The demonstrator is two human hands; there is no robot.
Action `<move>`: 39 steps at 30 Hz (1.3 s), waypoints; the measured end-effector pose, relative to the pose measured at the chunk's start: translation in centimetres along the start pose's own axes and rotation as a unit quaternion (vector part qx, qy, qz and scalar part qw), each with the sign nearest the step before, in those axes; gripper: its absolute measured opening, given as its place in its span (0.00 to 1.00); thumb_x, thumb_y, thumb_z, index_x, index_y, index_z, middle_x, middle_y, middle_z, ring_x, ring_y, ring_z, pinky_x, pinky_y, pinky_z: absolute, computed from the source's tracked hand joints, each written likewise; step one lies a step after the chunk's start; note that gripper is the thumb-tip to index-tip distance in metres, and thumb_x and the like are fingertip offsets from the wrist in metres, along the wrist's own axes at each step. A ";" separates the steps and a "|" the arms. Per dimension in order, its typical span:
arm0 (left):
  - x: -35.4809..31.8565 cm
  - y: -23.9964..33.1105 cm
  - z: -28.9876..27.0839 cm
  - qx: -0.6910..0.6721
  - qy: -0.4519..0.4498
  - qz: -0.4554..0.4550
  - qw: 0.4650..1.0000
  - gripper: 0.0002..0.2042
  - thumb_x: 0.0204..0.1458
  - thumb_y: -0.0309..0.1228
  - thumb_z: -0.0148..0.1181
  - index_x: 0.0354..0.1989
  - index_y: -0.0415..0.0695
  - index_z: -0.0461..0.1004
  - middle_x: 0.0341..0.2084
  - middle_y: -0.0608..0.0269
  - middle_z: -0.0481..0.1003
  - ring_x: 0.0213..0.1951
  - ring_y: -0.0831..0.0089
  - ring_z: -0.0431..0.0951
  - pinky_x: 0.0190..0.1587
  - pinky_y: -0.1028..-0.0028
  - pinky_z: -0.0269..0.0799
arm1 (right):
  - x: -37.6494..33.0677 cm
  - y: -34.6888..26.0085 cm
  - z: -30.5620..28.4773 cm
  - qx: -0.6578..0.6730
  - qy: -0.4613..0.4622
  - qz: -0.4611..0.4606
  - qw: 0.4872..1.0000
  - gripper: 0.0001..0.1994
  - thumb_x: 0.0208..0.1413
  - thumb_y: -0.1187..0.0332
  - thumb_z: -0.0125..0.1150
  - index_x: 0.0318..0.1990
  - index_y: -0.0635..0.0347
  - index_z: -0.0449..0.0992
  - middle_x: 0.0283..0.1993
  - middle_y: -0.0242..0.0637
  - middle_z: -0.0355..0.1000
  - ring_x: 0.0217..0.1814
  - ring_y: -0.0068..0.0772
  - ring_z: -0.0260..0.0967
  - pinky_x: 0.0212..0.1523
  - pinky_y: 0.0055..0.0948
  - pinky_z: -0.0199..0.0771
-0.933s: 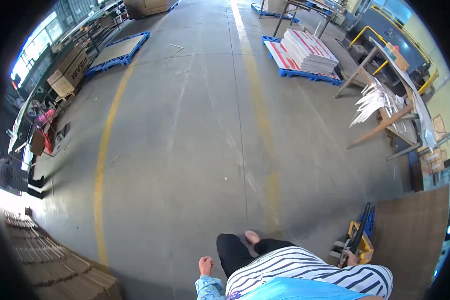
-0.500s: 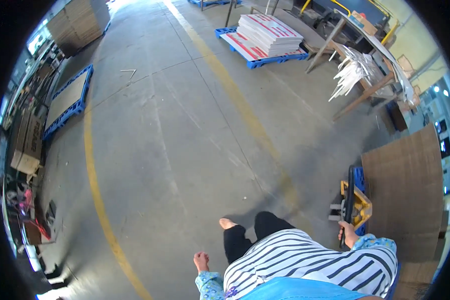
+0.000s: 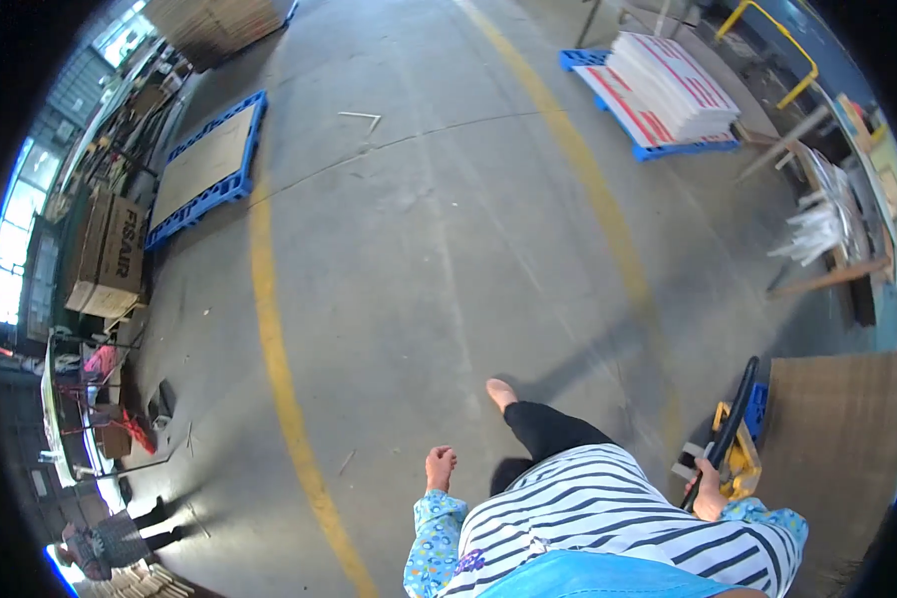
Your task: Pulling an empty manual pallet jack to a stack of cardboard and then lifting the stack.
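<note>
My right hand (image 3: 708,490) is wrapped round the black handle (image 3: 738,419) of a yellow pallet jack (image 3: 743,460) at my right side. Behind the jack, a blue pallet (image 3: 757,411) shows in part, with a large brown cardboard sheet or stack (image 3: 837,439) on it. My left hand (image 3: 441,466) hangs in front of my left hip, its fingers curled in with nothing seen in them. Both forearms wear blue patterned sleeves. One of my feet is stretched forward on the grey floor.
Yellow lines (image 3: 274,349) run along the floor. A blue pallet with a flat board (image 3: 207,164) lies at the left, near a cardboard box (image 3: 110,254). White and red sheets (image 3: 673,90) are stacked on a pallet at the far right. Another person (image 3: 110,546) stands at the lower left.
The view has swung left, so the pallets and floor lines sit further right in the picture. I have taken a step, and my right hand keeps hold of the handle, now more tilted.
</note>
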State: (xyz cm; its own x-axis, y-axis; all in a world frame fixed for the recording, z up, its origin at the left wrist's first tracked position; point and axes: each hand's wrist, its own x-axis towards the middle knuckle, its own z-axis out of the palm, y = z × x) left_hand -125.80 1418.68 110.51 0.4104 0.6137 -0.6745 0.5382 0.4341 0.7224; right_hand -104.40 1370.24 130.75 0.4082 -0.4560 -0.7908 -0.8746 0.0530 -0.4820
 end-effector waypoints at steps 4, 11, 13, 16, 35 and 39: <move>3.9 4.9 -4.5 -0.018 0.051 -0.051 0.997 0.10 0.46 0.26 0.53 0.37 0.35 0.70 0.23 0.60 0.73 0.23 0.75 0.74 0.24 0.78 0.69 | -2.0 -5.2 9.2 -0.009 -0.014 -0.012 1.000 0.16 0.44 0.56 0.57 0.16 0.49 0.59 0.10 0.31 0.55 0.10 0.31 0.55 0.12 0.32 0.56; 19.7 16.7 -15.4 -0.023 0.074 -0.104 0.992 0.09 0.45 0.25 0.52 0.35 0.36 0.70 0.20 0.59 0.73 0.20 0.74 0.73 0.22 0.78 0.69 | -10.8 -10.5 30.1 -0.020 -0.046 -0.036 0.998 0.17 0.44 0.55 0.56 0.15 0.50 0.58 0.10 0.32 0.53 0.10 0.33 0.53 0.12 0.37 0.56; 23.8 19.5 -16.8 -0.020 0.050 -0.109 0.993 0.09 0.45 0.25 0.51 0.35 0.36 0.70 0.20 0.59 0.73 0.20 0.73 0.73 0.22 0.78 0.69 | -11.7 -10.9 33.5 0.002 -0.024 0.019 1.000 0.17 0.44 0.55 0.56 0.15 0.51 0.58 0.10 0.33 0.54 0.10 0.34 0.54 0.13 0.36 0.58; 30.2 26.5 -18.6 -0.044 0.049 -0.139 0.988 0.08 0.45 0.24 0.51 0.34 0.35 0.71 0.20 0.59 0.73 0.20 0.74 0.73 0.21 0.77 0.69 | -12.6 -11.1 40.0 -0.021 -0.028 -0.047 0.998 0.16 0.44 0.55 0.56 0.17 0.53 0.61 0.11 0.35 0.56 0.11 0.37 0.56 0.14 0.37 0.61; 73.3 77.6 -27.0 0.080 -0.058 0.064 0.993 0.11 0.46 0.28 0.54 0.36 0.35 0.72 0.25 0.60 0.75 0.24 0.76 0.74 0.27 0.78 0.70 | -38.5 -38.2 92.7 0.045 0.006 -0.026 0.999 0.15 0.47 0.58 0.54 0.22 0.62 0.67 0.18 0.35 0.60 0.20 0.29 0.56 0.24 0.30 0.58; 79.0 82.0 -32.7 0.033 -0.003 -0.021 0.999 0.10 0.45 0.27 0.54 0.35 0.35 0.72 0.22 0.58 0.74 0.22 0.75 0.74 0.23 0.78 0.69 | -37.6 -42.7 100.0 -0.016 -0.012 -0.012 1.000 0.13 0.49 0.60 0.54 0.25 0.62 0.70 0.19 0.35 0.61 0.23 0.28 0.58 0.29 0.30 0.60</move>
